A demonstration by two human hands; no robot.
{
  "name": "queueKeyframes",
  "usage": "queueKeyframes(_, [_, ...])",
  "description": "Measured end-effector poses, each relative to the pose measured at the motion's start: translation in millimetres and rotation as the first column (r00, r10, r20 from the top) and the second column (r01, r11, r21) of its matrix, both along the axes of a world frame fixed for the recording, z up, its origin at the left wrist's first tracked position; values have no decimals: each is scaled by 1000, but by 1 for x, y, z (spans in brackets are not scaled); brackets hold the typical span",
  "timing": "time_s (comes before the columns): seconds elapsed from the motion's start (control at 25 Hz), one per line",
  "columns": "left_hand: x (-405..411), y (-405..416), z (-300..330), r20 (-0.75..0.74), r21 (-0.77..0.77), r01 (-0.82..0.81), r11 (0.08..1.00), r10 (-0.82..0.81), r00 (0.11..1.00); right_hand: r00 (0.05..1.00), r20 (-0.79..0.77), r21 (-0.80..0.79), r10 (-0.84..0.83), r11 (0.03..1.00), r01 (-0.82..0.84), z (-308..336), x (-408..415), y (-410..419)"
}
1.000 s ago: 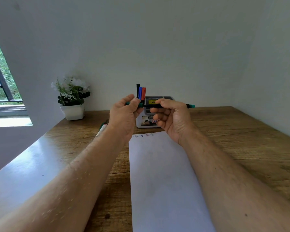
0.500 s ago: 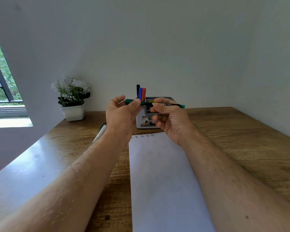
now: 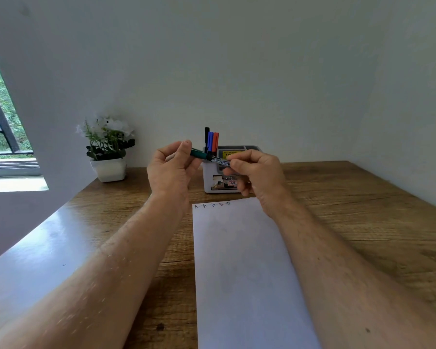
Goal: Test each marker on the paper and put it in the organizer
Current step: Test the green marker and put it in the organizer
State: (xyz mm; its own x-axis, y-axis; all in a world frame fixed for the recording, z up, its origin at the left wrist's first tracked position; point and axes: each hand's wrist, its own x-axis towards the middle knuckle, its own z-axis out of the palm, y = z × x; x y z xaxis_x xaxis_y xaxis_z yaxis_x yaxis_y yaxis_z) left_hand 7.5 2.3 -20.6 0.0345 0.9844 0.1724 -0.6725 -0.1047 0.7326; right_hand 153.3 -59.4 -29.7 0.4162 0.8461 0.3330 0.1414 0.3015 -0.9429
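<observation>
I hold a green marker in the air in front of the white organizer. My left hand pinches its green cap end. My right hand grips the black barrel. The marker slopes down to the right. A black, a blue and a red marker stand upright in the organizer's left compartment. The white paper lies on the wooden table below my hands, with several small test marks along its far edge.
A white pot of white flowers stands at the back left of the table. A window lies to the far left. The white wall is close behind the organizer.
The marker has shifted left and tilted; its right end has slid into my right hand, which now grips the barrel nearer its middle. Both hands have moved slightly left.
</observation>
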Motion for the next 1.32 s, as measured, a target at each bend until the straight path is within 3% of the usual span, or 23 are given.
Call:
queueKeyframes(0.12, [0, 2, -2, -36, -39, -49, 998, 48, 998, 952, 294, -9, -83, 996, 89, -6, -4, 4])
queueKeyframes(0.24, [-1, 5, -3, -19, -72, -43, 997, 41, 999, 903, 416, -16, -105, 992, 123, -10, -8, 8])
queueKeyframes(0.8, [2, 5, -8, -62, 71, 37, 997, -33, 998, 999, 8, -206, 47, 978, -44, 3, -8, 0])
queueKeyframes(0.96, [5, -4, -7, -209, 160, 88, 983, -54, 976, 998, 42, -163, 56, 985, -49, -3, -6, 3])
queueKeyframes(1.16, [10, -12, -1, -325, 319, -16, 948, 126, 937, 994, 103, -94, 39, 995, -29, -6, -8, 5])
queueKeyframes(1.32, [16, -14, 18, -297, 449, -118, 886, 273, 915, 967, 179, -23, -180, 982, 187, -9, -7, 8])
